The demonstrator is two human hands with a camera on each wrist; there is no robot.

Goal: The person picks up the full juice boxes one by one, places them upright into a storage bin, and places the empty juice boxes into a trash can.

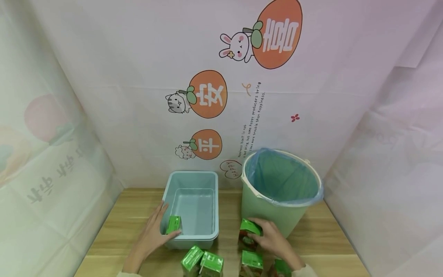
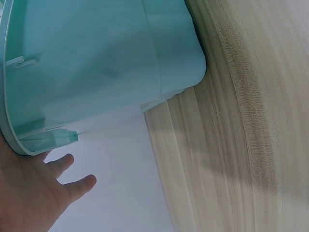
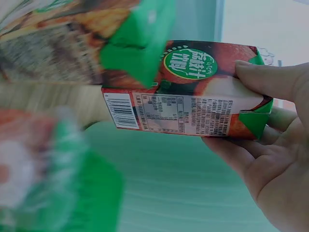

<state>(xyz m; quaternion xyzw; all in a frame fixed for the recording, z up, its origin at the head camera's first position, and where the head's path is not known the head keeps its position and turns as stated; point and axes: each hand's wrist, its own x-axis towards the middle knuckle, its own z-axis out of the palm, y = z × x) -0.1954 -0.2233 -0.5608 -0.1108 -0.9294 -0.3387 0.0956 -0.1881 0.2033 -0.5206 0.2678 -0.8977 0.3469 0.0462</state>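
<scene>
My right hand [image 1: 271, 236] grips a juice carton [image 1: 248, 234] with a green top, upright in front of the bin. In the right wrist view, the thumb lies on one side of this red carton [image 3: 193, 92] and the fingers on the other. My left hand [image 1: 154, 231] is at the near left corner of a light blue basin [image 1: 194, 241]. Its thumb reaches over the rim by another green-topped carton [image 1: 174, 224] inside. Seen from the left wrist, the left hand's fingers [image 2: 79, 187] stretch out straight and spread outside the basin wall.
A pale green bin [image 1: 273, 215] with a blue liner bag stands at the right. Several more cartons sit at the front, among them a pair [image 1: 212, 263] before the basin and one [image 1: 252, 261] nearer me. A printed cloth [image 1: 138, 115] hangs behind the wooden table [image 1: 117, 219].
</scene>
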